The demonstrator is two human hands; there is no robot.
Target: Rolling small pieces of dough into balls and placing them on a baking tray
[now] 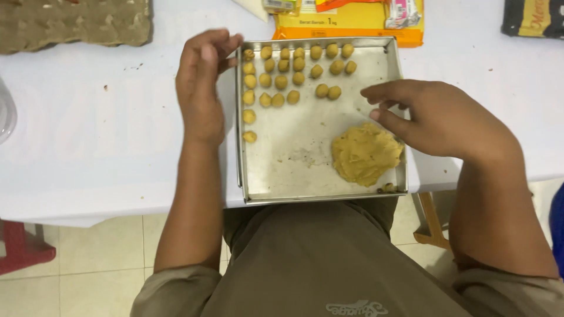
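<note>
At frame centre, the left hand rests loose and empty beside the metal tray; the right hand, empty, hovers over the dough lump; dough balls line the tray's top.

The square baking tray is dull silver-grey, flecked with crumbs. The small dough balls in its upper part and the dough lump at its lower right are mustard yellow. The surface is white. At upper left lies a grey-brown egg carton; at top centre, an orange-yellow packet.
</note>
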